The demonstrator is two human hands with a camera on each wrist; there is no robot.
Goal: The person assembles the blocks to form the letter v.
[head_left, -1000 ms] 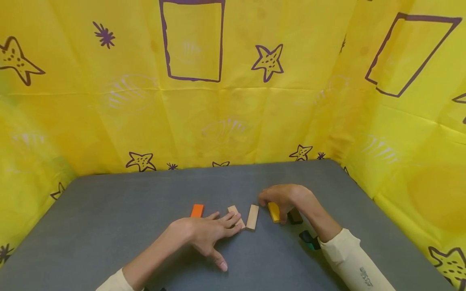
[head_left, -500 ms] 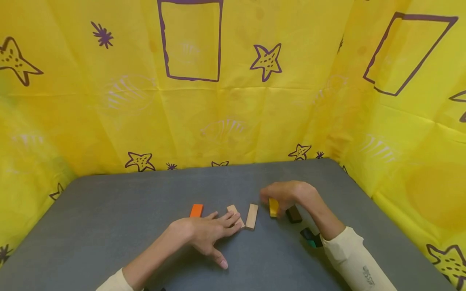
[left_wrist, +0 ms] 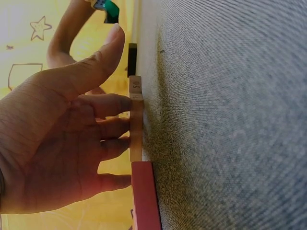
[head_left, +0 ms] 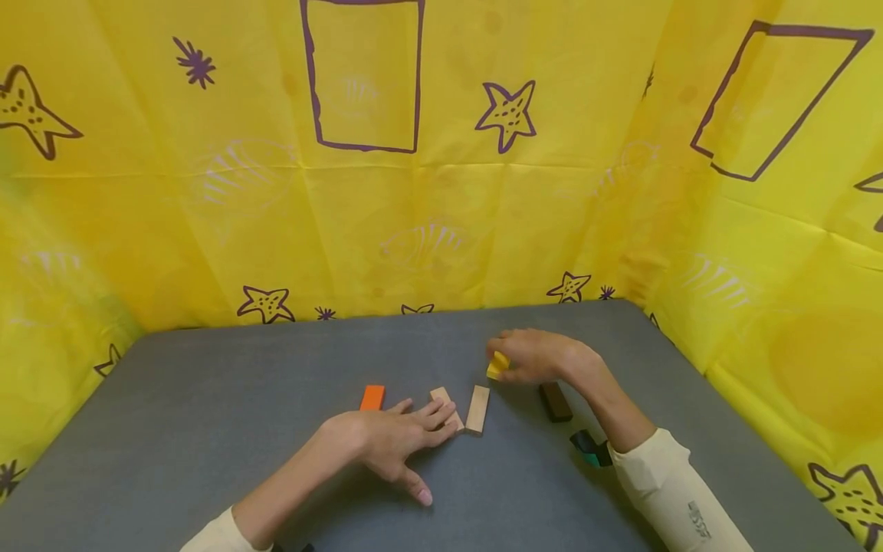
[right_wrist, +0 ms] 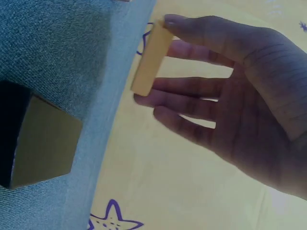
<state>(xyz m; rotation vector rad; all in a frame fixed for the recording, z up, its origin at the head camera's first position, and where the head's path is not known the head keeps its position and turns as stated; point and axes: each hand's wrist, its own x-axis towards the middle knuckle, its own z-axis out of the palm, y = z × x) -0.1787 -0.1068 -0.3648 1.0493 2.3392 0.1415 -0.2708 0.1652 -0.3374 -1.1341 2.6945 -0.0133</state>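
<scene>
My left hand [head_left: 396, 443] lies palm down with its fingers extended, the fingertips touching a plain wooden block [head_left: 438, 395]. In the left wrist view the fingertips of the left hand [left_wrist: 72, 129] meet the edges of the blocks. My right hand [head_left: 534, 356] pinches a yellow block [head_left: 498, 366] between thumb and fingers. The right wrist view has this yellow block [right_wrist: 152, 62] held off the table. A second plain wooden block [head_left: 477, 410] lies just right of the first. The orange block [head_left: 372, 398] lies beyond the left hand, partly hidden by it.
A dark brown block [head_left: 555, 402] lies on the grey table [head_left: 241, 383] below the right wrist. A black and teal strap piece [head_left: 590, 450] shows at the right forearm. Yellow patterned cloth [head_left: 386, 230] stands behind the table and along its sides.
My right hand has lifted the yellow block from beside the dark brown block and carried it left and away from me. The left hand stays on the plain wooden block.
</scene>
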